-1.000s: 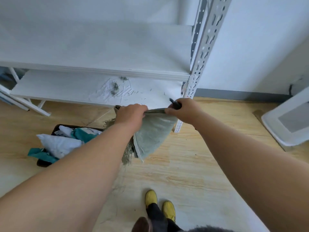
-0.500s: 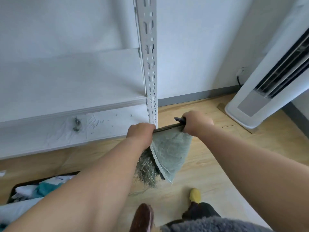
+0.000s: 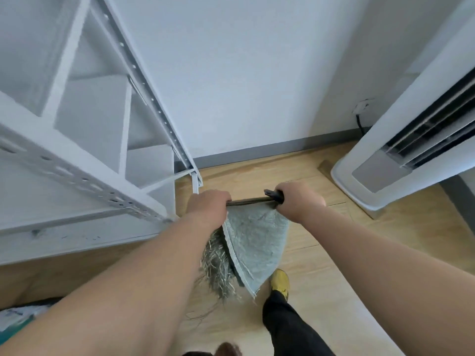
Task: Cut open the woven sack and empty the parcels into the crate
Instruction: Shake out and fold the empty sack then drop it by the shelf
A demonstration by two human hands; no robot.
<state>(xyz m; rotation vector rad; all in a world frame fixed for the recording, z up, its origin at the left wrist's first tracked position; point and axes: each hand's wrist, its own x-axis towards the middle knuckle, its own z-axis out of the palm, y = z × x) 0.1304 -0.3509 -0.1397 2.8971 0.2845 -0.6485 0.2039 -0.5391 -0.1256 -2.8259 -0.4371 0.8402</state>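
Note:
The grey-green woven sack [image 3: 255, 244] hangs limp and folded between my two hands, above the wooden floor. Its cut end shows a fringe of frayed fibres [image 3: 217, 268] at the lower left. My left hand [image 3: 208, 209] grips the sack's top edge on the left. My right hand [image 3: 298, 201] grips the same edge on the right, together with a dark tool [image 3: 273, 194] whose tip sticks out past the fist. At the bottom left corner, a white parcel [image 3: 18, 316] shows, mostly hidden by my left arm; the crate itself cannot be made out.
A white metal shelving rack [image 3: 102, 160] stands close on the left. A white floor-standing air conditioner [image 3: 401, 155] rises at the right against the wall. My yellow shoe [image 3: 280, 283] and dark trouser leg are under the sack.
The view has swung right and up, away from the crate of parcels toward the wall and air conditioner. Both hands keep the same hold on the sack's top edge.

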